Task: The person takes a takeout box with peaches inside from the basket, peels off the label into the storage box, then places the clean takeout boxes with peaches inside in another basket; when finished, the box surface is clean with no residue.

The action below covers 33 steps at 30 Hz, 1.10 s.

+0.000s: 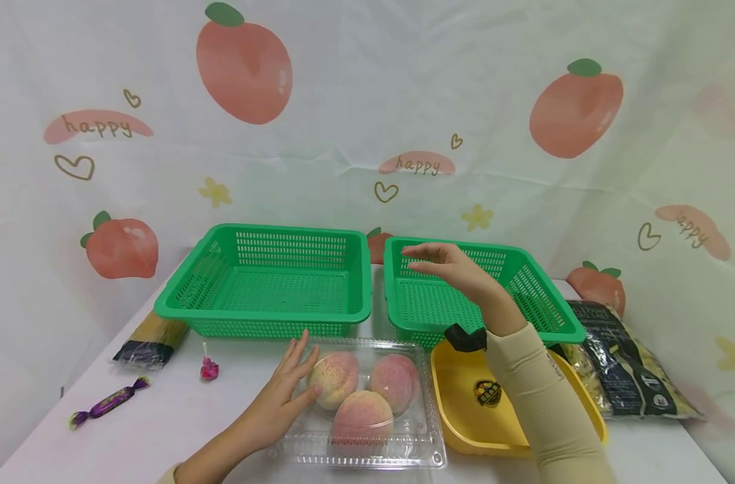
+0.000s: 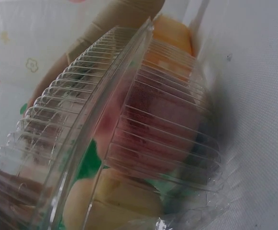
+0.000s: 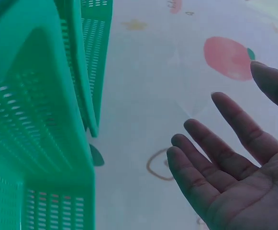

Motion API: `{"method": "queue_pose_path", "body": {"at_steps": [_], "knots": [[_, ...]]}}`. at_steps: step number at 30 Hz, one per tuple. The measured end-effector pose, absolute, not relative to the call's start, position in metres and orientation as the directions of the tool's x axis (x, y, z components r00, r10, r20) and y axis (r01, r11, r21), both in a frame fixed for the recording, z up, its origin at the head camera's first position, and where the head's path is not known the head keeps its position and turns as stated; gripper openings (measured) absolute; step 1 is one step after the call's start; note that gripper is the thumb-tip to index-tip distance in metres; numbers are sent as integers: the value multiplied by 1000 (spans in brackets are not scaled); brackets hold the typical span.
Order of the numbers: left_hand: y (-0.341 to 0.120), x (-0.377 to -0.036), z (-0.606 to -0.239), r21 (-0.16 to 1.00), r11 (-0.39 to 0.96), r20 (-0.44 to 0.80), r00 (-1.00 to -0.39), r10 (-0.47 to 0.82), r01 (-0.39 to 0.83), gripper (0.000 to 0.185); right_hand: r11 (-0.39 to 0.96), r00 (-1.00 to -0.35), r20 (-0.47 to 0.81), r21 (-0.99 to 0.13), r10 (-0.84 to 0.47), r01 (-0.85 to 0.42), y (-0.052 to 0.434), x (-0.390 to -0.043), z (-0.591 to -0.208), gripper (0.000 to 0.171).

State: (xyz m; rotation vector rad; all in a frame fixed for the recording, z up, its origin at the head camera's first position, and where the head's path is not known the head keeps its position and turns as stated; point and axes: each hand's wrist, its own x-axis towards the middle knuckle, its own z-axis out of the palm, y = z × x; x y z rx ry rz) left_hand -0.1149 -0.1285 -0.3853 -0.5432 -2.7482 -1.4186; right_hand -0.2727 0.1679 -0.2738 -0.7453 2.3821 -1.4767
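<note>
On the white table (image 1: 161,417) nearest me, my left hand (image 1: 279,396) lies flat, fingers straight, against the clear clamshell box (image 1: 367,403) of three peaches (image 1: 362,413). Beyond, my right hand (image 1: 452,265) hovers spread and empty over the right green basket (image 1: 561,316); my sleeve hides part of the yellow tray (image 1: 464,396). A peach-print backdrop (image 1: 367,101) fills the rear.

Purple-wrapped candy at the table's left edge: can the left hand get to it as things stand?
Probably yes. The left hand rests open against the clear plastic clamshell box of peaches, holding nothing, and only bare white table lies between it and the purple-wrapped candy.
</note>
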Motion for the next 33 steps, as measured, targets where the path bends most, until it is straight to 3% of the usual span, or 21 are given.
{"method": "queue_pose_path", "body": {"at_steps": [15,21,26,33], "knots": [[-130,-115,-386,791,528,160,-938,308,308,61,327,-839,53,-906,-541,-268,122,-305,-277,40],[-130,-115,-385,792,532,152,-940,305,300,61,297,-873,73,-924,-482,-241,103,-316,-285,41],[-130,-115,-385,797,528,138,-941,310,292,61,220,-899,82,-956,-429,-192,90,-326,-290,41],[-129,-115,-385,796,530,138,-940,312,293,61,160,-921,1,-985,-390,-69,79,-342,-296,37]]}}
